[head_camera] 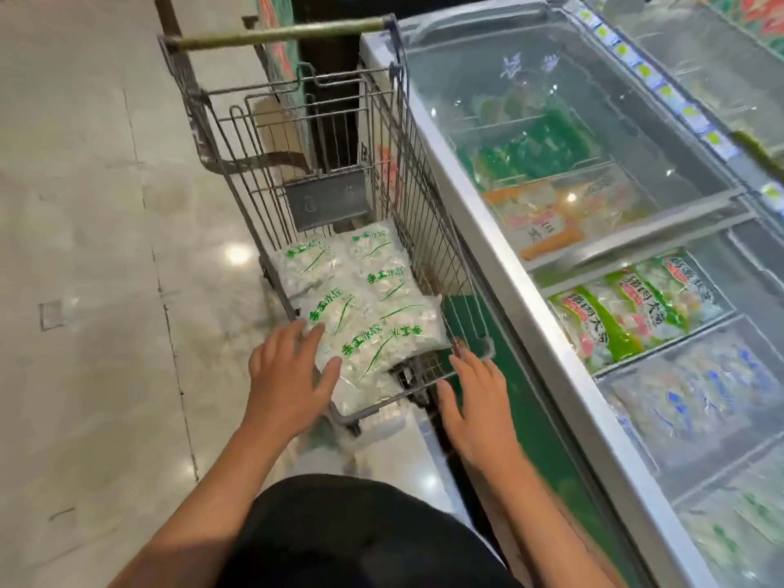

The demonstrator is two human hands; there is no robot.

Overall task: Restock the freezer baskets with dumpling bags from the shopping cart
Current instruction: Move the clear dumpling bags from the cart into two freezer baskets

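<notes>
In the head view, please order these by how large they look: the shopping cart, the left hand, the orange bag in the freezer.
1. shopping cart, clearly largest.
2. and 3. orange bag and left hand look alike; the hand is nearer the camera, so I leave them unranked.

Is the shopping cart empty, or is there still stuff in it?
Not empty. Several clear dumpling bags with green writing lie piled on the shopping cart floor. The left hand rests on the nearest one.

Bare wire-metal cart (428, 231); glossy clear-plastic dumpling bags (373, 307); polished tile floor (85, 248); glass freezer lid (551, 120).
</notes>
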